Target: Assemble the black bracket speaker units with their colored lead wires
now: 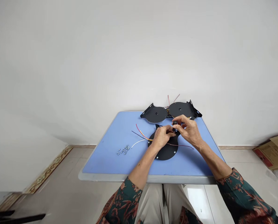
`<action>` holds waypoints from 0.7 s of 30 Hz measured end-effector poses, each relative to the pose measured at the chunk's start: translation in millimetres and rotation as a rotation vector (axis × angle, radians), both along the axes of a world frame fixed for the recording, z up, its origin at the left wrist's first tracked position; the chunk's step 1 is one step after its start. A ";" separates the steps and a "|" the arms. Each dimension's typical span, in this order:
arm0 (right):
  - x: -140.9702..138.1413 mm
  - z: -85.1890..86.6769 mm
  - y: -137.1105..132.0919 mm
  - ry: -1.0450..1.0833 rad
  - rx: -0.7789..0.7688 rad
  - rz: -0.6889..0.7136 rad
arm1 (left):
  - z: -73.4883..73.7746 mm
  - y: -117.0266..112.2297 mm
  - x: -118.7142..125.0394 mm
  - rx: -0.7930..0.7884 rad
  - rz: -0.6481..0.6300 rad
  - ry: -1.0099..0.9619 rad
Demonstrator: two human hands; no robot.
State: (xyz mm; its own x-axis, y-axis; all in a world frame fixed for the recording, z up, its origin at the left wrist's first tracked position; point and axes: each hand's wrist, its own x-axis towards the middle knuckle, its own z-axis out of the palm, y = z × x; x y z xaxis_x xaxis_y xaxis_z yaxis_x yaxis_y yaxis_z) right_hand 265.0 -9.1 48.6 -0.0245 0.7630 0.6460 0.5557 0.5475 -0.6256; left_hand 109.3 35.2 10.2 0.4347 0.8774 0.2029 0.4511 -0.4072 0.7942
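Observation:
My left hand (162, 137) and my right hand (187, 129) meet over a black round metal plate (165, 151) with screws in its rim. Their fingertips close on a small black component (175, 125), partly hidden by my fingers. Thin red, purple, yellow and white wires (139, 140) run from under my left hand across the table. Behind my hands lie two more black round plates with angled brackets, one at the left (154, 114) and one at the right (179, 109). A small pile of silver screws (123, 150) lies left of my hands.
All of this lies on a blue table top (106, 155) with a grey edge (150, 179), against a white wall. A cardboard box (272, 152) sits on the tiled floor at the right. My knees are below the table's front edge.

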 end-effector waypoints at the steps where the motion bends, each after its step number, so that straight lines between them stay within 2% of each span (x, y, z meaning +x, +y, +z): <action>1: 0.0 0.2 -0.4 0.014 -0.009 0.002 | -0.6 0.8 -0.1 0.008 -0.003 0.005; 5: 1.5 2.1 -1.9 0.107 -0.104 0.093 | -1.1 1.8 -0.3 0.005 -0.020 -0.016; 8: 2.6 2.5 -1.3 0.125 -0.096 0.116 | 1.3 -0.1 -0.4 -0.003 -0.018 -0.023; 14: -0.4 1.0 -0.5 0.062 -0.016 0.007 | 5.7 -2.9 -0.3 -0.005 -0.024 0.015; 21: -2.3 -5.1 1.7 0.078 -0.001 -0.109 | 5.0 -3.3 0.8 0.009 -0.024 -0.008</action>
